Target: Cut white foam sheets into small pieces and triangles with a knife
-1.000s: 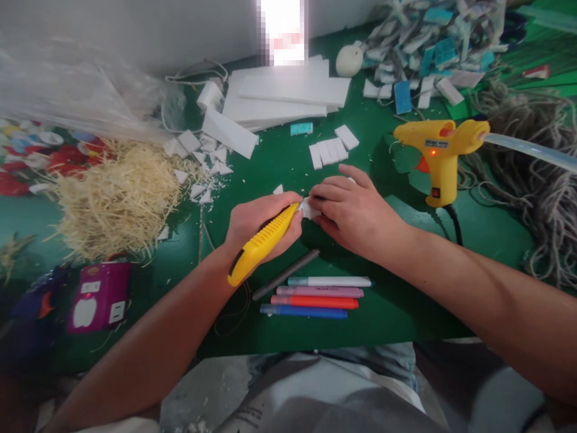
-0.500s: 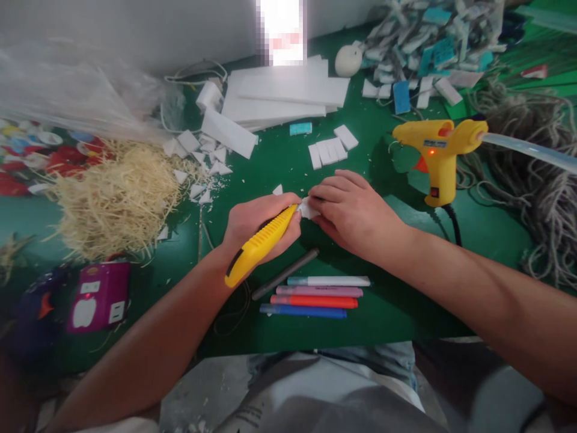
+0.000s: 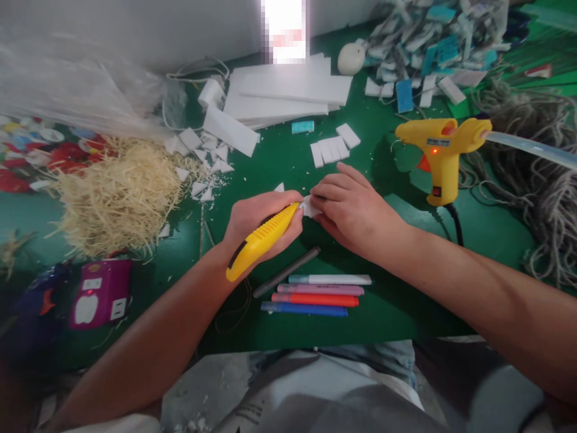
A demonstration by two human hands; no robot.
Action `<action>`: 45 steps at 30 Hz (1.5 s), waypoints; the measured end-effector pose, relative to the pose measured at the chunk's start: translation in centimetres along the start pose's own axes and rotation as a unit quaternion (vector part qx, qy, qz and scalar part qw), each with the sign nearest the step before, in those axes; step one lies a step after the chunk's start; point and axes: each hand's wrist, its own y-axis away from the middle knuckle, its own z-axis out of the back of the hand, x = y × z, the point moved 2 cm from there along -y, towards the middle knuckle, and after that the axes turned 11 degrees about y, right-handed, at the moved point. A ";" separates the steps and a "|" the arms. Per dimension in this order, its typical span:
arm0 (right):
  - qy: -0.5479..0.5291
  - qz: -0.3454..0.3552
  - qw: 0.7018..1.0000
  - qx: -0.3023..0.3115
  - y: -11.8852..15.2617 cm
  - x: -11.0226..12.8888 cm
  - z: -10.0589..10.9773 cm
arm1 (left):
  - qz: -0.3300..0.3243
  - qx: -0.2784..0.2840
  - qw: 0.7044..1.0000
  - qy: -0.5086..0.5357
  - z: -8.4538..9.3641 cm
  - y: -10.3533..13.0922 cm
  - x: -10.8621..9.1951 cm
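Note:
My left hand (image 3: 252,224) is closed round a yellow utility knife (image 3: 264,242), its tip end pointing right toward a small white foam piece (image 3: 310,207). Fingers of my right hand (image 3: 347,201) pinch that foam piece against the green table (image 3: 387,313). The blade is mostly hidden at the meeting point of the two hands. Just beyond them lie several white foam rectangles (image 3: 330,150) in a row and a small blue foam piece (image 3: 302,127). Below the hands rest a grey pen (image 3: 286,272) and several markers, among them a red marker (image 3: 315,299) and a blue marker (image 3: 304,310).
A yellow glue gun (image 3: 444,153) stands at the right beside tangled grey cord (image 3: 550,198). White foam sheets (image 3: 283,90) are stacked at the back. Straw-like shreds (image 3: 121,198), foam scraps (image 3: 211,153) and a purple box (image 3: 103,294) occupy the left. A foam pile (image 3: 433,42) fills the back right.
The whole view has shifted slightly. Both hands keep nearly the same position, with the knife still against the foam piece; nothing has been let go.

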 end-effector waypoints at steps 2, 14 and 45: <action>0.010 0.006 1.000 0.001 0.0 0.0 -0.1 | -0.002 -0.001 1.000 -0.003 0.1 0.0 -0.1; 0.069 0.016 0.997 -0.004 0.1 0.3 -0.2 | -0.018 -0.016 0.999 0.021 0.1 0.0 0.0; 0.048 -0.016 0.998 0.027 0.1 0.7 0.3 | -0.020 0.018 1.000 -0.005 0.9 0.1 -0.3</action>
